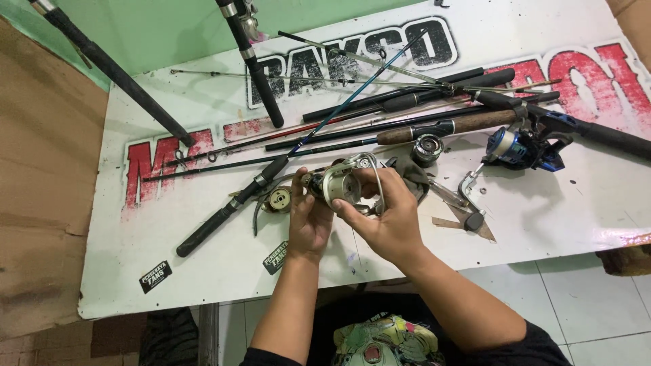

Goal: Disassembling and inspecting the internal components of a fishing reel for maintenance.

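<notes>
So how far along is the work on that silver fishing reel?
Partly apart, it seems. Looks done: a spool and a small round part lie loose on the white board. In hand: the left hand and right hand both grip the silver reel, its wire bail up. Left: those loose parts are not back on, and the blue reel sits untouched on its rod.

The person is wearing a black short-sleeved shirt (522, 349) with a green, yellow and pink cartoon print (386, 342) on the chest; above that print, both forearms and hands are showing bare, without gloves.
</notes>
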